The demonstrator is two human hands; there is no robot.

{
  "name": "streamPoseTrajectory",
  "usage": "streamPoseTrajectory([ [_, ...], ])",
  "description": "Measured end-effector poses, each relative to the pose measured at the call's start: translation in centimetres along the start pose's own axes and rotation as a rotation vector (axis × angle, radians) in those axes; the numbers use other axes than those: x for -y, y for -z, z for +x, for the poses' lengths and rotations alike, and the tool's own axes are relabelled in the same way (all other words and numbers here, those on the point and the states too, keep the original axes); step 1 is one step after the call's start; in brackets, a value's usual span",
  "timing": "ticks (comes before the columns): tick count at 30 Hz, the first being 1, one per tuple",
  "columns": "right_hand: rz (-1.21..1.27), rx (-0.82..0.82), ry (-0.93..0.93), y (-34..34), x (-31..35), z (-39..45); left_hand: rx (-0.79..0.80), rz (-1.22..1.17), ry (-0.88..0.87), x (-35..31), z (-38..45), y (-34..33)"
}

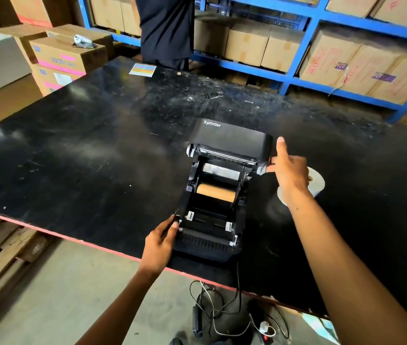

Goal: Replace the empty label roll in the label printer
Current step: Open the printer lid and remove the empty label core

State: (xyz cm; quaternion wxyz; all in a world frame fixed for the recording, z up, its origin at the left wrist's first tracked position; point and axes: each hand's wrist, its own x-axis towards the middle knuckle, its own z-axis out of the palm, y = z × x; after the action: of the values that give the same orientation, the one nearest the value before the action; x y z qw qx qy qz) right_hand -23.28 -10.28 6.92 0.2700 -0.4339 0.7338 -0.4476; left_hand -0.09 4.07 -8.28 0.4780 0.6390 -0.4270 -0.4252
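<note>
A black Xprinter label printer [207,247] stands near the front edge of the black table [85,150], its lid [232,138] swung up and back. Inside lies a bare brown cardboard core [216,192], the empty roll. My left hand [160,242] grips the printer's front left corner. My right hand [289,170] touches the right end of the raised lid, index finger pointing up. A white roll of labels [318,183] rests on the table just right of the printer, partly hidden behind my right hand.
Another person in dark clothes [165,28] stands at the table's far side by a coloured sheet [142,70]. Blue shelving [302,46] with cardboard boxes lines the back. Stacked boxes [60,61] sit far left. Cables [222,312] trail on the floor below the front edge.
</note>
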Motion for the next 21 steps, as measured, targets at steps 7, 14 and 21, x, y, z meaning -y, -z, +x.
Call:
streamPoseTrajectory([
  [7,0.348,0.103,0.025,-0.5,-0.3,0.1,0.024,0.009,0.01,-0.2,-0.1,0.3],
  [14,0.338,0.27,0.092,-0.9,-2.0,-0.2,0.039,0.012,0.006,-0.3,-0.2,0.4],
  [21,-0.32,0.423,0.242,-3.5,-8.5,-2.8,0.04,0.009,0.008,-0.1,-0.1,0.5],
])
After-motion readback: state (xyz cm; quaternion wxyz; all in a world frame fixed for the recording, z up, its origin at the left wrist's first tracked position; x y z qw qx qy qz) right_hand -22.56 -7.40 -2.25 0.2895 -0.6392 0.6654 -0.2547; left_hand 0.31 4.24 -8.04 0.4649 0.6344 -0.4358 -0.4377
